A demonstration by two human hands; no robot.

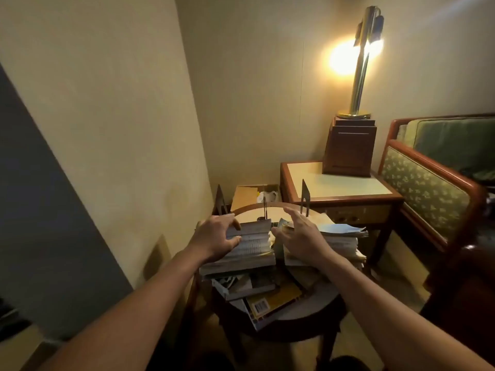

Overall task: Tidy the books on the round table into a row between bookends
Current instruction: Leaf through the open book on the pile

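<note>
Two piles of books lie on the round table point(308, 311). My left hand point(214, 236) grips the left edge of the top book of the left pile point(251, 245), thumb on its pages. My right hand point(297, 234) hovers with spread fingers over the right pile point(340, 239), and I cannot tell if it touches. More books lie loose below, among them a yellow book point(276, 298). Three metal bookends stand at the table's far side: left bookend point(221, 199), middle bookend point(265, 207), right bookend point(305, 196).
A square side table point(337, 188) with a wooden box point(348, 148) and a lit brass lamp point(361, 68) stands behind. A green upholstered chair point(434, 183) is at the right. A cardboard box point(249, 194) sits by the wall, which runs close on the left.
</note>
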